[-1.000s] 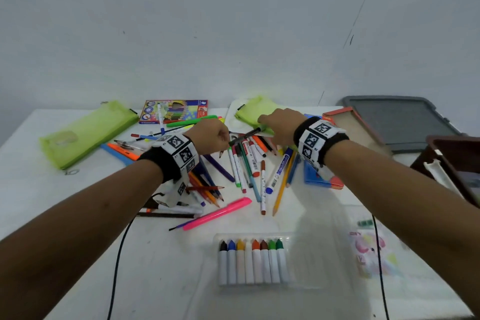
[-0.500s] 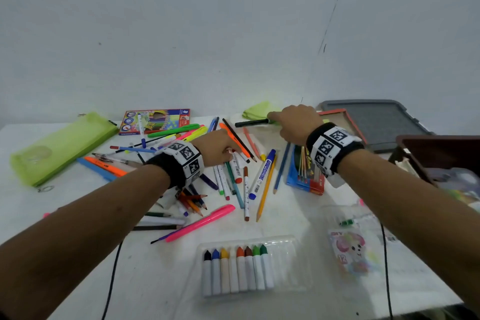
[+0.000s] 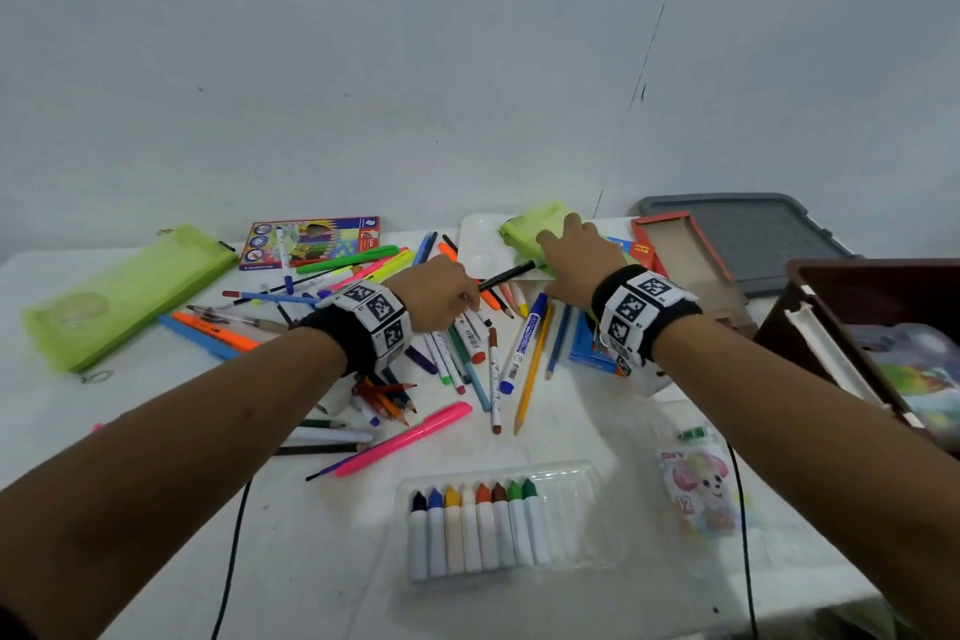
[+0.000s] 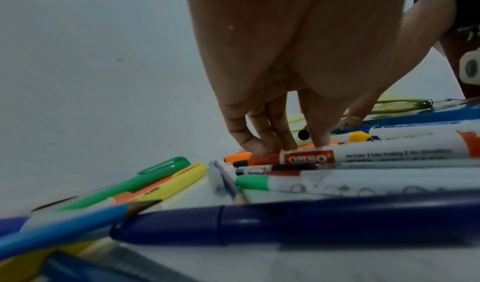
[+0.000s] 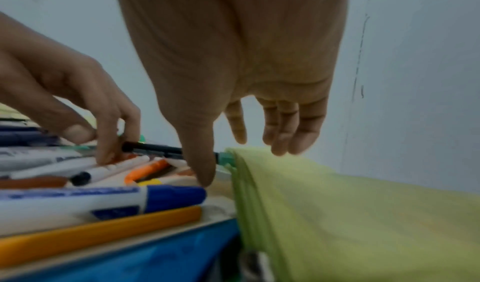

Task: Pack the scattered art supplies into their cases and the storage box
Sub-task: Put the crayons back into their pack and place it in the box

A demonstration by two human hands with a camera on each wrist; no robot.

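Note:
Loose markers, pens and pencils lie heaped mid-table. My left hand [image 3: 441, 296] curls down into the heap; in the left wrist view its fingertips [image 4: 259, 149] and thumb pinch the orange cap end of a white OMSO marker [image 4: 376, 153]. My right hand [image 3: 571, 250] hovers with relaxed, spread fingers over a small green pouch [image 3: 524, 229] [image 5: 337, 204] and holds nothing. A black pen [image 3: 506, 274] [image 5: 155, 149] lies between the hands, its green tip at the pouch's mouth beside my right thumb.
A long green pouch [image 3: 124, 291] and a coloured-pencil box [image 3: 311, 242] lie at the back left. A crayon tray [image 3: 571, 520] sits at the front, a sticker pack [image 3: 701, 494] right of it. The brown storage box [image 3: 872, 286], grey lid [image 3: 743, 234] and red-edged case [image 3: 685, 255] are on the right.
My right hand carried the black pen to the small green pouch and let go; its fingers now spread over the pouch. My left hand stayed on the marker heap.

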